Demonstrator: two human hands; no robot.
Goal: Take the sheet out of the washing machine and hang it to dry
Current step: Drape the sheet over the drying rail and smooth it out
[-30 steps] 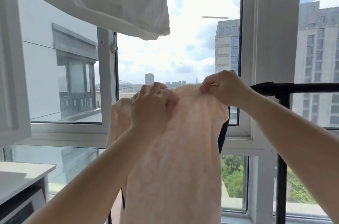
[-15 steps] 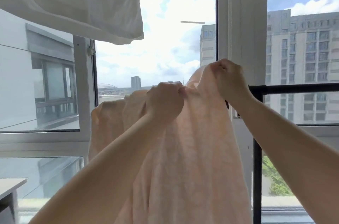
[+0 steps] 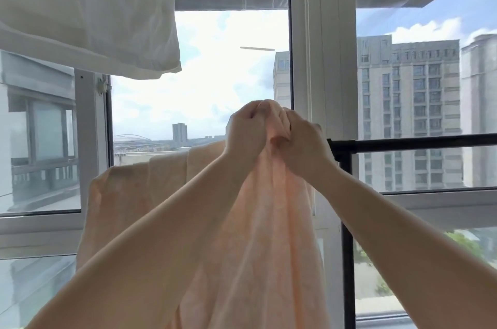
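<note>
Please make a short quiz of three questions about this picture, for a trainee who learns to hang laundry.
1. True or false: both hands grip the peach sheet at one bunched point, close together.
2. Which cloth hangs at the upper left? A) a white cloth B) a blue towel C) a striped shirt
3. Fill in: to the right of the hands, a ____ horizontal rail runs in front of the window.

Key
1. True: the left hand and the right hand hold the same raised fold.
2. A: the white cloth.
3. black: the black rail.
</note>
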